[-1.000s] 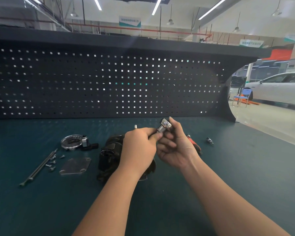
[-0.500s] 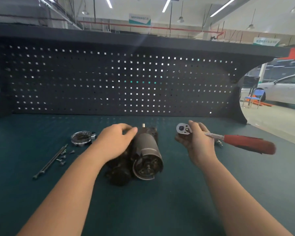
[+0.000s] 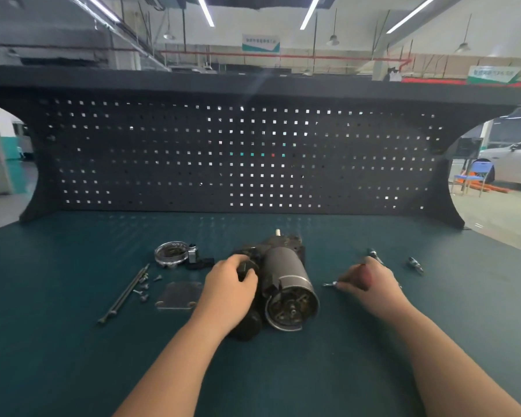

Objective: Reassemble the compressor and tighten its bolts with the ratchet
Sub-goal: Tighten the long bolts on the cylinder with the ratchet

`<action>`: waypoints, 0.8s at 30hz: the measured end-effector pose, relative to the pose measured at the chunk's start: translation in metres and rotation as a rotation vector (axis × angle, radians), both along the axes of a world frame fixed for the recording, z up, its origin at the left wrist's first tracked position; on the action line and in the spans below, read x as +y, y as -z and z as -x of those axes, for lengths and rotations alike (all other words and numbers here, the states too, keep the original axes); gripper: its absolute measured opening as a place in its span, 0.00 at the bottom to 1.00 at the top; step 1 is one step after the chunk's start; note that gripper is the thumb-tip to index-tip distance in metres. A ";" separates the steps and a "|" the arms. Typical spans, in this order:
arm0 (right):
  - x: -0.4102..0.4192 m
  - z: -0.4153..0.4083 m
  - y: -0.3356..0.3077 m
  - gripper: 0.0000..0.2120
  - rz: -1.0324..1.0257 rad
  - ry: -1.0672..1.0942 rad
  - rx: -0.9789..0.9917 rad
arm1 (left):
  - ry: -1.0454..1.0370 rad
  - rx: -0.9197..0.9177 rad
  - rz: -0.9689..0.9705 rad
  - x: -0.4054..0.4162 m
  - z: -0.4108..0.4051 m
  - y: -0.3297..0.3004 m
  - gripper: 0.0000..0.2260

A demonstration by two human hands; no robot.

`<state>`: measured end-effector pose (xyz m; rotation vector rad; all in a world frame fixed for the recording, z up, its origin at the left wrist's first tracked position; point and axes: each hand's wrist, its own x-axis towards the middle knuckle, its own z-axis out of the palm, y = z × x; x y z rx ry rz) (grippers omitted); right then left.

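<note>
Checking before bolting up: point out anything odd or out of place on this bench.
The compressor lies on its side, its open end showing internals. Its flat cover plate, round cap, long bolts and small screws lie loose to its left. No spill or damage shows.

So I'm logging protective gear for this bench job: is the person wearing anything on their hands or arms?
No gear shows. The left hand and right hand are bare, with no gloves, rings or watch visible. Both forearms are uncovered to the frame's bottom edge; no sleeve comes into view.
</note>
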<state>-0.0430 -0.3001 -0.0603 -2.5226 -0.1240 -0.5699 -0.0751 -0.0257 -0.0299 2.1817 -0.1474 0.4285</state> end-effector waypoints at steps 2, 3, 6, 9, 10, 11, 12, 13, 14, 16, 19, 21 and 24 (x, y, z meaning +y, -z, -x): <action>-0.012 0.000 0.003 0.04 -0.054 -0.029 -0.056 | -0.028 -0.036 0.068 -0.002 0.001 0.003 0.13; -0.017 0.000 0.003 0.07 -0.053 -0.032 -0.052 | -0.035 -0.052 0.096 -0.002 0.002 0.004 0.12; -0.036 -0.004 0.009 0.18 -0.068 -0.014 0.015 | -0.012 -0.059 0.176 -0.003 0.004 0.005 0.10; -0.043 -0.012 0.013 0.19 -0.112 0.008 0.060 | -0.119 0.000 0.320 0.006 -0.001 -0.004 0.11; -0.044 -0.013 0.012 0.18 -0.113 -0.013 0.077 | -0.220 0.018 0.345 0.015 -0.004 -0.008 0.13; -0.046 -0.015 0.012 0.18 -0.073 -0.027 0.094 | -0.326 0.035 0.313 0.026 -0.008 -0.011 0.14; -0.048 -0.019 0.012 0.20 -0.024 -0.030 0.115 | -0.395 0.078 0.192 0.040 -0.013 -0.011 0.14; -0.049 -0.020 0.011 0.21 -0.012 -0.052 0.150 | -0.415 0.159 0.003 0.051 -0.017 -0.009 0.13; -0.053 -0.021 0.011 0.21 -0.045 -0.090 0.196 | -0.390 0.276 -0.200 0.060 -0.020 -0.005 0.15; -0.056 -0.022 0.009 0.24 -0.094 -0.038 0.245 | -0.283 0.504 -0.489 0.067 -0.022 0.005 0.25; -0.058 -0.020 0.010 0.28 -0.072 0.043 0.196 | -0.239 0.567 -0.548 0.065 -0.024 0.017 0.33; -0.057 -0.020 0.011 0.29 -0.105 0.088 0.145 | -0.275 0.526 -0.546 0.064 -0.027 0.019 0.30; -0.049 -0.010 0.006 0.25 -0.159 0.122 0.135 | -0.334 0.531 -0.548 0.061 -0.034 0.017 0.25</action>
